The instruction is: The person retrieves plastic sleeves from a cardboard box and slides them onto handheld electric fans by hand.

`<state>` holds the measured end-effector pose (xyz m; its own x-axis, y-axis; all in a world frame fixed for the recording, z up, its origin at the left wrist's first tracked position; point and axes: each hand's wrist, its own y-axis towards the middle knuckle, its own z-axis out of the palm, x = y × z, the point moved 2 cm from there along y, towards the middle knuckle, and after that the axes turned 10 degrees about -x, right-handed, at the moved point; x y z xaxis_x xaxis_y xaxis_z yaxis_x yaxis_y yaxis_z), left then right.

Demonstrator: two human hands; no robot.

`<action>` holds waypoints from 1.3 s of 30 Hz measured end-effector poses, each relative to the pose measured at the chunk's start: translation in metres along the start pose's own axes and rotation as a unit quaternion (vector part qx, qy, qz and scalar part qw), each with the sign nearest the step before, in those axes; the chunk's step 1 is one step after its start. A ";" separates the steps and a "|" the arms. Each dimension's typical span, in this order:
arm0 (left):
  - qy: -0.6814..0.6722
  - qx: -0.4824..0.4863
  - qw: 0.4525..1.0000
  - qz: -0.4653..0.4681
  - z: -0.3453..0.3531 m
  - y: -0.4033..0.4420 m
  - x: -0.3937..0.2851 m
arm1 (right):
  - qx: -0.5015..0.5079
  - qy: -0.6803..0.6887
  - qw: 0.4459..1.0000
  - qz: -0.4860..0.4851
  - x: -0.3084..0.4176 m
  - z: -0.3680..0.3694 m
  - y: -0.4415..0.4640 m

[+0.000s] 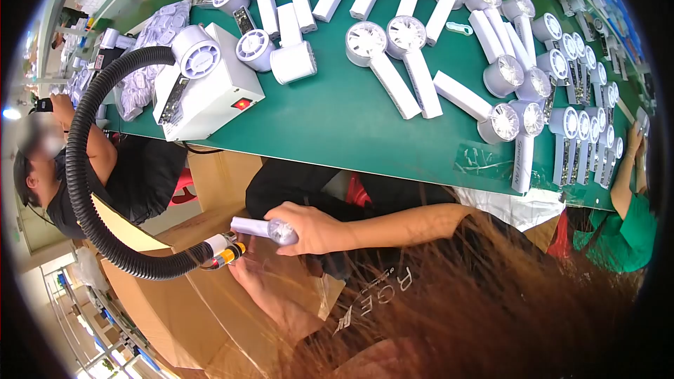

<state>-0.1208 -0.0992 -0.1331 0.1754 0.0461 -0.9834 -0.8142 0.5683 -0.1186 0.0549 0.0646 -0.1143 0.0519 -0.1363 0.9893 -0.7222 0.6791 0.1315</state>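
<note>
My right hand (312, 228) is closed around the round head of a white handheld fan (254, 227), its handle pointing left. The handle lies beside the nozzle end (219, 243) of a black corrugated hose (78, 147). A yellow-and-black cylindrical piece (228, 255) sits at that nozzle. My left hand (249, 277) is just below the yellow piece. Its fingers are partly hidden there, so whether they grip anything does not show. Beneath both hands is a brown cardboard box (165, 309).
A green table (309, 126) carries several white handheld fans (393, 88), some with circuit boards showing. On it stands a white box with a red switch (210, 91), beside a pile of white parts (144, 49). A person (53, 168) sits at left; a green sleeve (621, 231) shows at right.
</note>
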 end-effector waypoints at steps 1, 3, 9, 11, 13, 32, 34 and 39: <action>-0.023 -0.020 1.000 0.003 -0.007 0.001 0.009 | 0.009 -0.082 0.990 -0.112 0.005 -0.002 0.001; -0.057 -0.044 0.997 0.019 -0.015 -0.001 0.015 | 0.004 -0.208 0.943 -0.259 0.009 -0.001 0.005; -0.082 -0.077 0.993 0.032 -0.014 -0.001 0.019 | 0.025 -0.023 0.999 -0.036 0.002 0.001 0.012; -0.090 -0.117 0.989 0.023 -0.011 0.000 0.015 | 0.005 0.080 0.990 0.112 -0.008 0.013 0.010; -0.045 -0.128 0.991 0.000 -0.008 -0.004 0.011 | -0.012 0.218 0.936 0.277 -0.009 0.019 0.009; 0.481 0.144 0.861 0.080 0.102 -0.038 -0.037 | 0.023 0.153 0.948 0.278 0.002 -0.109 -0.056; 0.519 0.183 0.825 0.125 0.106 -0.038 -0.044 | 0.072 0.113 0.962 0.238 0.002 -0.119 -0.058; 0.581 0.340 0.723 0.155 0.139 -0.046 -0.070 | 0.163 0.128 0.948 0.242 -0.013 -0.133 -0.054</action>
<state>-0.0187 -0.0147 -0.0402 -0.8623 -0.2385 -0.4467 -0.1846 0.9695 -0.1612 0.1844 0.1256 -0.1256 -0.2036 0.3420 0.9174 -0.8774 0.3521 -0.3260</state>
